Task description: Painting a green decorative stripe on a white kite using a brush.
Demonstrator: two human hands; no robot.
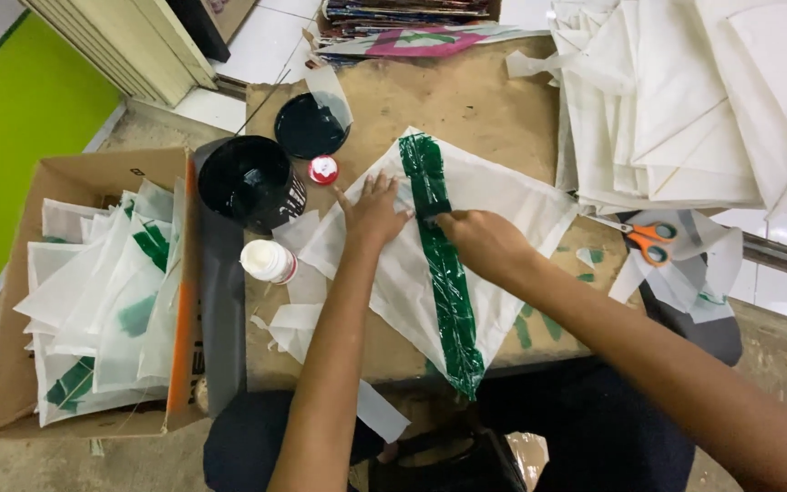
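A white diamond-shaped paper sheet (512, 196) lies on a brown board (466, 100), with a wide green painted stripe (448, 292) running down its middle. My left hand (373, 211) rests flat on the sheet's left part, fingers spread, holding it down. My right hand (483, 239) grips a small dark applicator (432, 212) pressed on the green stripe.
A black paint tub (250, 180), its black lid (309, 128), a small red cap (323, 169) and a white bottle (268, 261) stand left of the sheet. A cardboard box (75, 173) of painted sheets sits far left. White sheets (685, 100) pile at right, orange scissors (649, 239) below them.
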